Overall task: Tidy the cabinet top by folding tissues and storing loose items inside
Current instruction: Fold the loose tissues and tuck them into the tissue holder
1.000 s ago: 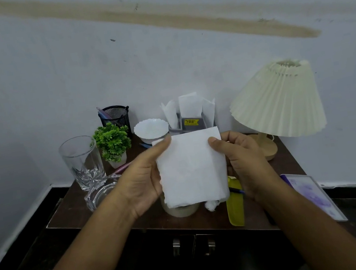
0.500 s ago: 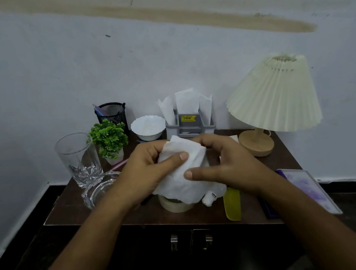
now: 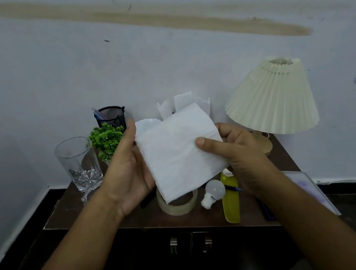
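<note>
Dark brown wooden cabinet counter [image 3: 73, 209] is not yet tidy; its doors below are closed. Change noted: half a second ago the white paper tissue [image 3: 179, 153] was bunched between both hands low over the counter. It is now spread flat again as a squarish, somewhat creased sheet, raised in the air above the counter and tilted, lower corner pointing down towards the roll of beige tape [image 3: 180, 206]. Judgement: one fold looks made and is being checked or squared up. The tissue has not yet gone to the grey holder of standing white tissues [image 3: 181, 102] behind it, so the folding step is in hand and storing has not begun. Left hand [image 3: 129, 171]: fingers straight, palm laid against the tissue's left edge, supporting it; any digit behind the sheet is hidden. Right hand [image 3: 240, 149]: fingers curled behind the right edge, thumb [image 3: 208, 145] pressed on the front, pinching the sheet. Loose items to store lie on the counter under the tissue: yellow-green flat plastic piece [image 3: 230, 205], white light bulb [image 3: 213, 190], blue pen [image 3: 233, 188].
</note>
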